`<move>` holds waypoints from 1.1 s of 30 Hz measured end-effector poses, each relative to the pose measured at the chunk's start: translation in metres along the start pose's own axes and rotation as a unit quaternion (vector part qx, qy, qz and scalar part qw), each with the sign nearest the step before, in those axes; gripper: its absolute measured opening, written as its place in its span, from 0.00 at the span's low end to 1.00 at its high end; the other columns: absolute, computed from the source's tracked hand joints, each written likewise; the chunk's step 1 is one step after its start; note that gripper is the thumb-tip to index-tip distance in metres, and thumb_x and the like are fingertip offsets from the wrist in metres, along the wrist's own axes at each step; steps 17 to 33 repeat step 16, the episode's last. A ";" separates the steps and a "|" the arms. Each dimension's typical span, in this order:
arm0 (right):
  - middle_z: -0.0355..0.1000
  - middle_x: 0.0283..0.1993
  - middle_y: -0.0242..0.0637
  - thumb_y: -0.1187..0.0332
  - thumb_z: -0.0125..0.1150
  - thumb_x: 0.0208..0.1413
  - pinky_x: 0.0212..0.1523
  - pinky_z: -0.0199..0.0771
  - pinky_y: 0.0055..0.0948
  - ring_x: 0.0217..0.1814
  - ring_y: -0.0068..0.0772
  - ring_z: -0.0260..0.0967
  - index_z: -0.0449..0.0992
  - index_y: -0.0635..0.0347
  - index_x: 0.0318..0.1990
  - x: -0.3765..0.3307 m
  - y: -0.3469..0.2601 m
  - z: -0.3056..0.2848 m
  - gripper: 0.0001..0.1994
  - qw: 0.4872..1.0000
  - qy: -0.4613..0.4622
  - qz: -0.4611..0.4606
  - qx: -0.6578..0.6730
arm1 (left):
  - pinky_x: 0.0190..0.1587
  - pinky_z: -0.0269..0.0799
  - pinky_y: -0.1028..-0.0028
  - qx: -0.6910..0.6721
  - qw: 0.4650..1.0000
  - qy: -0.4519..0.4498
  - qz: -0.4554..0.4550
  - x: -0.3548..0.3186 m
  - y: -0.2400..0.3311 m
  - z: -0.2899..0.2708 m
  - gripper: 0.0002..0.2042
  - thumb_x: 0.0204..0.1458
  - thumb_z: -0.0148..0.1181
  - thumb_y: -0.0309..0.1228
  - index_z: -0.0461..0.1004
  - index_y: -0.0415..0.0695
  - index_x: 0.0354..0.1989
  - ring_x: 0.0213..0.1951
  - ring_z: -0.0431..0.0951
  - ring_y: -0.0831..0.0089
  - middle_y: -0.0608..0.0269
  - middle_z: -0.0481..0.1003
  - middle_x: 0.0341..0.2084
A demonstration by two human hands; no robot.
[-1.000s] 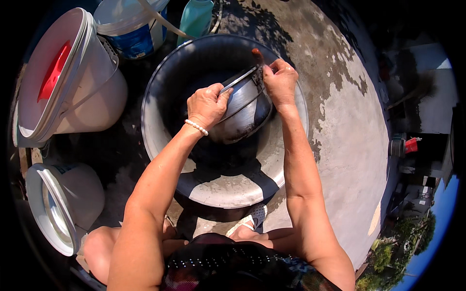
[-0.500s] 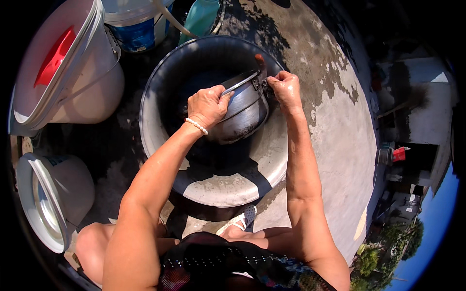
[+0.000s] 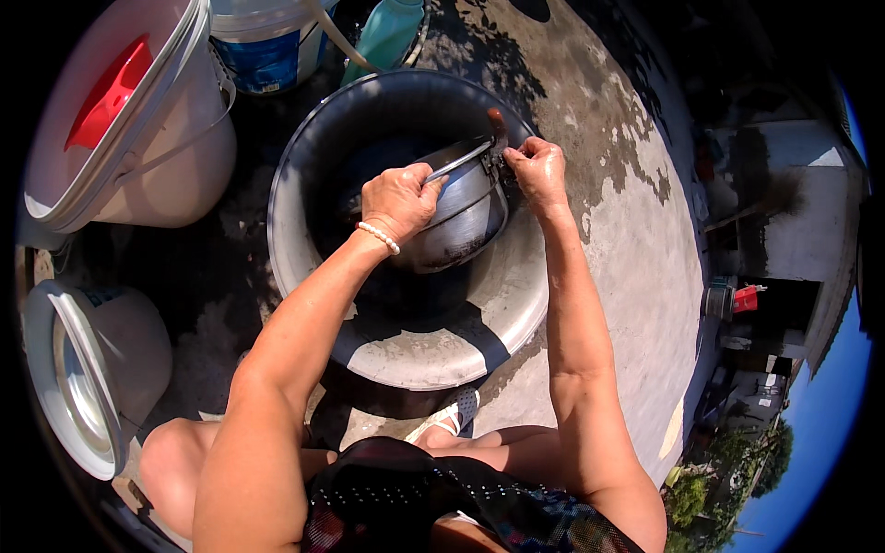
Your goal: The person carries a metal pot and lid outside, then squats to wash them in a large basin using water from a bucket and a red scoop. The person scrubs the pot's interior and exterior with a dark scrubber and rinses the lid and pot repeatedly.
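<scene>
A dark metal pot (image 3: 456, 226) with a wire bail handle is tilted on its side inside a large grey wash basin (image 3: 433, 355). My left hand (image 3: 398, 198) is closed on the pot's rim at its left side, a bead bracelet on the wrist. My right hand (image 3: 537, 169) pinches the pot's edge on the right, where the bail handle attaches beside a small brown knob. The pot's inside faces away from me, so I cannot see what is in it.
A white bucket (image 3: 138, 129) with a red scoop inside stands at upper left. Behind the basin are a blue-and-white tub (image 3: 263, 41) and a teal bottle (image 3: 387, 37). Another white bucket (image 3: 92, 369) sits at lower left. Concrete floor stretches to the right.
The view has shifted slightly. Both hands have stayed on the pot, which has turned a little in the basin.
</scene>
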State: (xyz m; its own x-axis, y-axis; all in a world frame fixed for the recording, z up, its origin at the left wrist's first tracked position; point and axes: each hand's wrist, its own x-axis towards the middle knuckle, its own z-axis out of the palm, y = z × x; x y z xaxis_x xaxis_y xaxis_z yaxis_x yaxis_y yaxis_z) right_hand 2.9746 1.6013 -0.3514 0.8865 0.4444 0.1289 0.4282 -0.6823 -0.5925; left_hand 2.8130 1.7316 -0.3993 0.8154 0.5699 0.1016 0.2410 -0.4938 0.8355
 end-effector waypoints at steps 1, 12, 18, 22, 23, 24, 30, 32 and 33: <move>0.68 0.16 0.45 0.68 0.62 0.39 0.24 0.64 0.32 0.18 0.35 0.65 0.70 0.66 0.18 0.003 -0.007 -0.002 0.10 0.999 0.042 -0.027 -0.017 | 0.24 0.67 0.65 0.002 1.000 0.000 0.002 0.000 -0.001 0.001 0.12 0.48 0.55 0.42 0.74 0.47 0.20 0.21 0.73 0.57 0.57 0.72 0.15; 0.57 0.15 0.20 0.73 0.60 0.46 0.16 0.47 0.18 0.15 0.13 0.49 0.65 0.59 0.15 -0.024 0.057 -0.003 0.13 0.961 -0.053 0.104 0.250 | 0.24 0.67 0.66 -0.006 1.000 0.018 0.006 0.006 -0.001 0.005 0.13 0.48 0.55 0.42 0.74 0.47 0.20 0.21 0.73 0.57 0.57 0.72 0.15; 0.66 0.16 0.29 0.68 0.61 0.47 0.21 0.58 0.22 0.20 0.17 0.56 0.74 0.59 0.24 0.010 0.028 0.002 0.06 0.992 0.009 -0.082 0.097 | 0.24 0.68 0.66 0.012 1.000 0.003 -0.003 0.003 0.002 0.006 0.12 0.47 0.55 0.42 0.75 0.47 0.20 0.21 0.74 0.58 0.57 0.73 0.15; 0.66 0.16 0.29 0.68 0.61 0.47 0.21 0.58 0.22 0.20 0.17 0.56 0.74 0.59 0.24 0.010 0.028 0.002 0.06 0.992 0.009 -0.082 0.097 | 0.24 0.68 0.66 0.012 1.000 0.003 -0.003 0.003 0.002 0.006 0.12 0.47 0.55 0.42 0.75 0.47 0.20 0.21 0.74 0.58 0.57 0.73 0.15; 0.66 0.16 0.29 0.68 0.61 0.47 0.21 0.58 0.22 0.20 0.17 0.56 0.74 0.59 0.24 0.010 0.028 0.002 0.06 0.992 0.009 -0.082 0.097 | 0.24 0.68 0.66 0.012 1.000 0.003 -0.003 0.003 0.002 0.006 0.12 0.47 0.55 0.42 0.75 0.47 0.20 0.21 0.74 0.58 0.57 0.73 0.15; 0.66 0.16 0.29 0.68 0.61 0.47 0.21 0.58 0.22 0.20 0.17 0.56 0.74 0.59 0.24 0.010 0.028 0.002 0.06 0.992 0.009 -0.082 0.097 | 0.24 0.68 0.66 0.012 1.000 0.003 -0.003 0.003 0.002 0.006 0.12 0.47 0.55 0.42 0.75 0.47 0.20 0.21 0.74 0.58 0.57 0.73 0.15; 0.66 0.16 0.29 0.68 0.61 0.47 0.21 0.58 0.22 0.20 0.17 0.56 0.74 0.59 0.24 0.010 0.028 0.002 0.06 0.992 0.009 -0.082 0.097 | 0.24 0.68 0.66 0.012 1.000 0.003 -0.003 0.003 0.002 0.006 0.12 0.47 0.55 0.42 0.75 0.47 0.20 0.21 0.74 0.58 0.57 0.73 0.15; 0.66 0.16 0.29 0.68 0.61 0.47 0.21 0.58 0.22 0.20 0.17 0.56 0.74 0.59 0.24 0.010 0.028 0.002 0.06 0.992 0.009 -0.082 0.097 | 0.24 0.68 0.66 0.012 1.000 0.003 -0.003 0.003 0.002 0.006 0.12 0.47 0.55 0.42 0.75 0.47 0.20 0.21 0.74 0.58 0.57 0.73 0.15; 0.66 0.16 0.29 0.68 0.61 0.47 0.21 0.58 0.22 0.20 0.17 0.56 0.74 0.59 0.24 0.010 0.028 0.002 0.06 0.992 0.009 -0.082 0.097 | 0.24 0.68 0.66 0.012 1.000 0.003 -0.003 0.003 0.002 0.006 0.12 0.47 0.55 0.42 0.75 0.47 0.20 0.21 0.74 0.58 0.57 0.73 0.15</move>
